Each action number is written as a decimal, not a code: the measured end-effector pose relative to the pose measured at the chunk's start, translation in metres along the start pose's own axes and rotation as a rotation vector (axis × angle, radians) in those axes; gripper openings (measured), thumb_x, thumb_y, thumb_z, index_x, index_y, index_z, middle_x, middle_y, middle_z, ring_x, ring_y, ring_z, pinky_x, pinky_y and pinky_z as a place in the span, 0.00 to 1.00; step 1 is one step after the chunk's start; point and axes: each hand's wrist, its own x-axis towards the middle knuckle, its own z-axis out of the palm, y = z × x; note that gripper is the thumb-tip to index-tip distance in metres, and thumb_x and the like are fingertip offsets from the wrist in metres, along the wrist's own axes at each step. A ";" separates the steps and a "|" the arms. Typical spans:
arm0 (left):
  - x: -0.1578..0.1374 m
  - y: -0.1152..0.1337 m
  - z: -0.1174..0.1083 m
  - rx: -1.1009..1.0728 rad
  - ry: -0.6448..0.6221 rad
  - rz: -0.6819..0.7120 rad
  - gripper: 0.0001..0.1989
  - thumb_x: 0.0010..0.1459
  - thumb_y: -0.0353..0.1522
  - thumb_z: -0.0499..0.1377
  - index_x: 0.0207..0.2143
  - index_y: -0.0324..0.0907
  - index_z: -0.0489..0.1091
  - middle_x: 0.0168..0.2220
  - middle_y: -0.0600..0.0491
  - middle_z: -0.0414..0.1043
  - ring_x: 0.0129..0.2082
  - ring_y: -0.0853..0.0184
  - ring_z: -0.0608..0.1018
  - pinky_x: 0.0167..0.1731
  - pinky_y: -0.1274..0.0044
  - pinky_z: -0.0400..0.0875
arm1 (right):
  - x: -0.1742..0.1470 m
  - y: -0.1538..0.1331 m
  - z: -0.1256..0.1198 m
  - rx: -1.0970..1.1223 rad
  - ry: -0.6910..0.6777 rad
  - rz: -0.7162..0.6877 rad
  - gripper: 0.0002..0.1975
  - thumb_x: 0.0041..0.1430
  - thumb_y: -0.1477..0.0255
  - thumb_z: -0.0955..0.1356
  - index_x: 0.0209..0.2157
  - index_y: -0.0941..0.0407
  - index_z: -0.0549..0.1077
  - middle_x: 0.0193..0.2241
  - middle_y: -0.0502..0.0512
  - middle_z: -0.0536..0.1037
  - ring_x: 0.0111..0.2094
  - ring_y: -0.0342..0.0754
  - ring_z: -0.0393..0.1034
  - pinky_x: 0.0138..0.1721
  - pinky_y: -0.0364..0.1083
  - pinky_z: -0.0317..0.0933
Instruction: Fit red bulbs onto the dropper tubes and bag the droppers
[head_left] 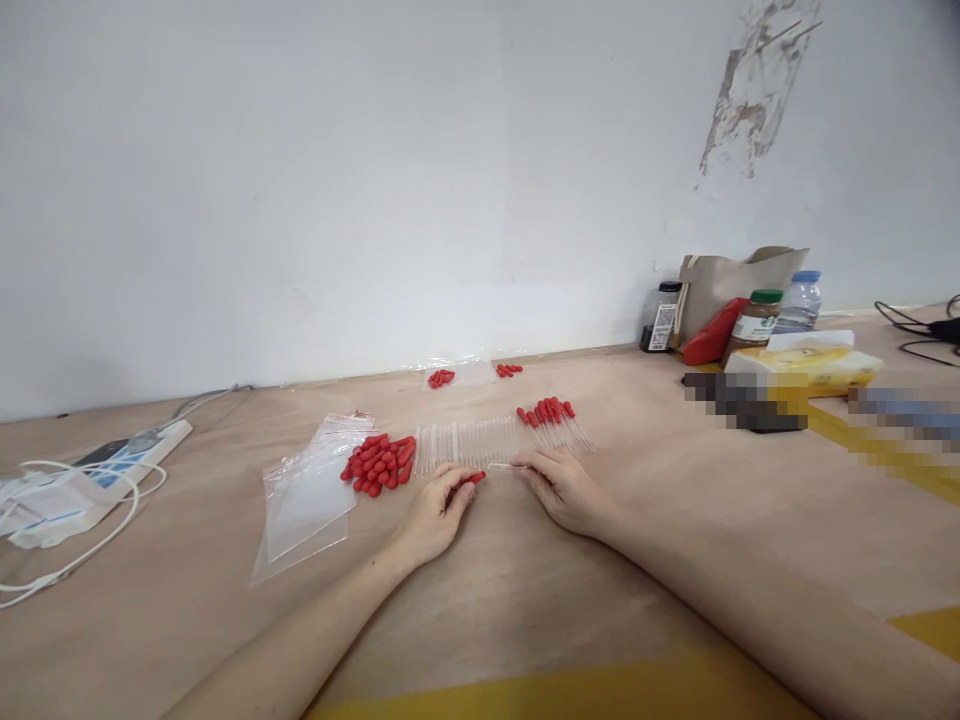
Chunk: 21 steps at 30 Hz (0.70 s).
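Observation:
Between its thumb and fingers my left hand point(437, 511) pinches a red rubber bulb point(477, 478), its mouth turned to the right. My right hand point(564, 488) grips a thin clear glass tube point(504, 466) that points left toward the bulb; the two look slightly apart. Just beyond both hands lies a row of clear glass tubes point(469, 442), side by side. Left of the row is a heap of loose red bulbs point(379, 464). Right of it, several droppers point(553, 412) lie with red bulbs on their tubes.
Clear plastic bags point(307, 510) lie at left. Near the wall, a small bag point(469, 372) sits by more red bulbs point(441, 379). A power strip point(142, 455) with white cables is far left. Bottles, a jar point(756, 320) and a tissue pack point(806, 368) stand back right.

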 end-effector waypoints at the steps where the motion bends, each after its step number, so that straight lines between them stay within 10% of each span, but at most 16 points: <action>1: 0.000 0.000 0.000 -0.007 -0.006 0.003 0.10 0.59 0.31 0.49 0.41 0.42 0.67 0.37 0.50 0.68 0.37 0.66 0.71 0.37 0.73 0.66 | 0.000 0.000 0.001 0.003 -0.001 -0.010 0.12 0.59 0.73 0.58 0.40 0.56 0.69 0.33 0.55 0.74 0.35 0.45 0.67 0.37 0.45 0.57; 21: -0.002 0.011 0.000 -0.037 0.091 0.120 0.09 0.59 0.31 0.51 0.33 0.40 0.70 0.30 0.52 0.71 0.31 0.68 0.72 0.31 0.78 0.65 | 0.000 -0.005 0.006 0.135 -0.128 -0.079 0.09 0.58 0.74 0.59 0.34 0.56 0.70 0.28 0.50 0.75 0.29 0.42 0.66 0.38 0.46 0.49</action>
